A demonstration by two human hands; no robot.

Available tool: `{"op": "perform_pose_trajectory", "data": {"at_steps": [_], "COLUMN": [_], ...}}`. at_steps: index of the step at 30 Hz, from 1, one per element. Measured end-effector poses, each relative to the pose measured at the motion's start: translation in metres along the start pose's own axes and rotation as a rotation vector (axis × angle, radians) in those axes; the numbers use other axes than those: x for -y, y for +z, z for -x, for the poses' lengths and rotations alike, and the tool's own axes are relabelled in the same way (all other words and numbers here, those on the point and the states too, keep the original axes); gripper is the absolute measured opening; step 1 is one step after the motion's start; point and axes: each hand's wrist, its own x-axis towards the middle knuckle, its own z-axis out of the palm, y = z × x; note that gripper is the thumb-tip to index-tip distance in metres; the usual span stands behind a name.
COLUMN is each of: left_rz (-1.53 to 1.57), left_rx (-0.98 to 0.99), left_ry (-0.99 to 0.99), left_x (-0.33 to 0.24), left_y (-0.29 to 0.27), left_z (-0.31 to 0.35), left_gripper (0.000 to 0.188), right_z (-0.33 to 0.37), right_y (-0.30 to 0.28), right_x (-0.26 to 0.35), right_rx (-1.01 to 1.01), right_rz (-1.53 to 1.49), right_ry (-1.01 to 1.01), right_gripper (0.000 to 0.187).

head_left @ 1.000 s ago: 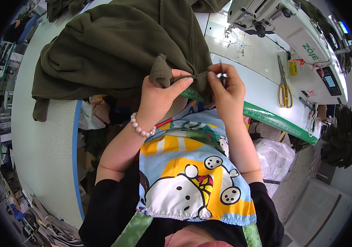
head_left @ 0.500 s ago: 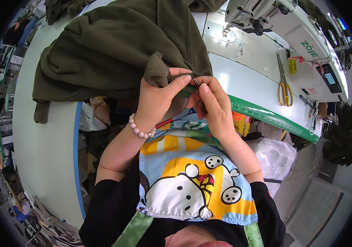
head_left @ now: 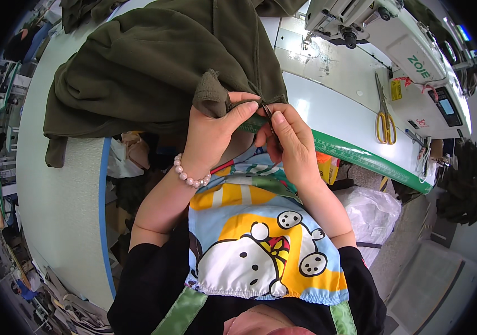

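A dark olive garment (head_left: 154, 72) of fleecy cloth lies heaped over the table, its near edge drawn toward me. My left hand (head_left: 219, 125), with a bead bracelet on the wrist, pinches a seamed edge of it between thumb and fingers. A folded flap of the cloth stands up beside that thumb. Close by on the right, my right hand (head_left: 291, 137) is closed round a slim dark metal tool (head_left: 266, 111) with a pointed tip, perhaps thread snips or tweezers. Its tip meets the cloth edge near my left thumb; the fingers hide the rest.
A white sewing machine (head_left: 417, 61) stands at the far right. Yellow-handled scissors (head_left: 385, 125) lie on the table beside it. A green measuring tape (head_left: 355, 153) runs along the table's front edge. At the left is a blue-edged table (head_left: 65, 223); a white plastic sack (head_left: 369, 215) sits below right.
My right hand has shifted very slightly to the right, and the tool's tip shows a little more clearly at the cloth edge. My left hand keeps its pinch almost unmoved.
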Motion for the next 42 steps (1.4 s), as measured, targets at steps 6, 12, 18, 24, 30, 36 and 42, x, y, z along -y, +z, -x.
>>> {"op": "perform_pose_trajectory", "data": {"at_steps": [6,12,18,24,30,36,42], "left_rz": [0.015,-0.014,-0.027,-0.157,-0.428,-0.23,-0.177], "left_rx": [-0.005,0.003,-0.046,-0.069,-0.05,-0.013,-0.066], "left_ry": [0.001,-0.021,0.034,0.109,0.238,0.078,0.049], "left_x": [0.002,0.004,0.006,0.005,0.004,0.008,0.005], "left_y": [0.0,0.0,0.0,0.002,0.0,-0.003,0.001], "left_z": [0.001,0.003,0.004,0.005,0.004,-0.002,-0.002], "left_gripper": [0.014,0.015,0.013,0.011,0.011,0.012,0.012], "right_z": [-0.001,-0.004,-0.005,-0.016,-0.022,-0.026,0.007], "right_y": [0.002,0.002,-0.001,0.003,-0.017,-0.017,-0.004], "right_x": [0.0,-0.002,-0.005,0.0,0.002,0.001,0.018], "right_rx": [-0.018,-0.022,-0.048,-0.334,-0.268,-0.285,-0.266], "right_rz": [-0.03,-0.084,-0.21,0.234,0.371,0.244,0.367], "right_ry": [-0.015,0.007,-0.025,-0.506,-0.303,-0.104,-0.562], "right_gripper": [0.033,0.029,0.025,0.017,0.011,0.014,0.019]}}
